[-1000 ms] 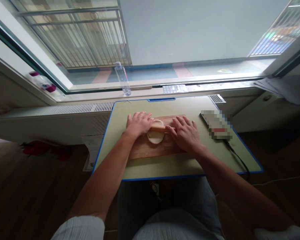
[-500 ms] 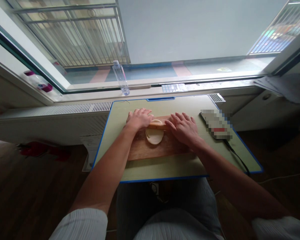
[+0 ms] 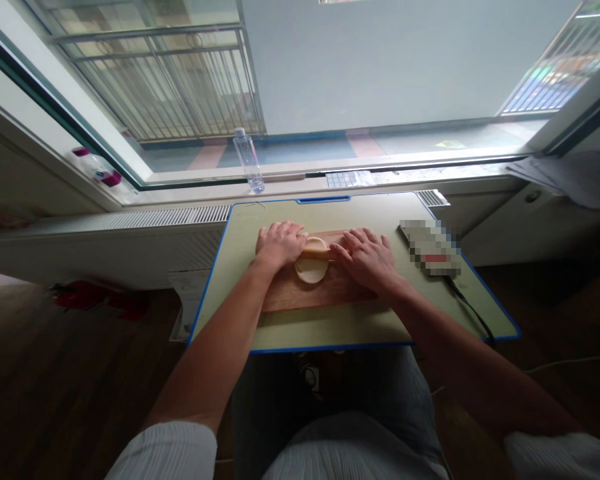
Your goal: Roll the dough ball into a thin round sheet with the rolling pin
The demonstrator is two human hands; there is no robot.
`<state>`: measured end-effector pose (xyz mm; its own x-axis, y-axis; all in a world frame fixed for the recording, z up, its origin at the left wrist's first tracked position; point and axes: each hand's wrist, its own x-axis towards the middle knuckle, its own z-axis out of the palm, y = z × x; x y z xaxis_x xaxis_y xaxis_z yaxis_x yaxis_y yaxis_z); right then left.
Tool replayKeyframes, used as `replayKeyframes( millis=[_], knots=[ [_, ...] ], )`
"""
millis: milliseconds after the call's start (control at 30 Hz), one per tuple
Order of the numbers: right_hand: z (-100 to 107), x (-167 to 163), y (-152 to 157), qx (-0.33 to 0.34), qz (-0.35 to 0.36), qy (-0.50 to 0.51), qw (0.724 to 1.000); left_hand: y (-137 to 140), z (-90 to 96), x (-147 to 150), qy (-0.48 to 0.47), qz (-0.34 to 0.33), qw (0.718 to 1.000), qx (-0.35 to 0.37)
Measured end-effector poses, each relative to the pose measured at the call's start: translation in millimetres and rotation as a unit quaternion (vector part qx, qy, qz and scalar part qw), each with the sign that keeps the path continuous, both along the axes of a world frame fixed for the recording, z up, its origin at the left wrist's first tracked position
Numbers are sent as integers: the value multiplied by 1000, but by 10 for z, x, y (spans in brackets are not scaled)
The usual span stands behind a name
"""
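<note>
A small wooden rolling pin lies across a round, flat piece of pale dough. The dough shows on both sides of the pin and rests on a wooden cutting board. My left hand presses over the pin's left end, its fingers curled forward. Over the right end lies my right hand, thumb along the pin and fingers bent down toward the board. Both ends of the pin are hidden under the hands.
The board sits on a pale green table with a blue edge. A phone-like device, partly blurred out, lies at the right with a black cable. A clear bottle stands on the windowsill behind; another bottle leans at the left.
The rolling pin has shifted slightly toward me over the dough, and a little more dough shows beyond it. Both hands stay on the pin. The camera view has tilted slightly.
</note>
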<state>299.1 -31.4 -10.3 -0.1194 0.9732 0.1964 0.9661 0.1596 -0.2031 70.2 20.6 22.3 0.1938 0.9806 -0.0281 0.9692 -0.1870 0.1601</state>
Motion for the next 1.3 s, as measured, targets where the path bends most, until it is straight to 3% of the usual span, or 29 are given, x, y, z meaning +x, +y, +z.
replayKeyframes(
  millis=[433, 633, 833, 1033, 1300],
  knots=[
    [-50, -38, -426, 1, -2, -6, 1000, -662, -107, -55, -9, 14, 996, 89],
    [-70, -31, -563, 56, 8, 4, 998, -998, -153, -176, -50, -7, 997, 64],
    [45, -91, -253, 59, 39, 50, 996, -1075, -111, -238, -103, -9, 990, 95],
    [158, -272, 134, 7, 84, -8, 996, -1149, -86, -236, -76, 41, 992, 96],
    [162, -436, 337, -6, 88, -53, 995, -1186, -188, -184, -33, 67, 993, 88]
  ],
)
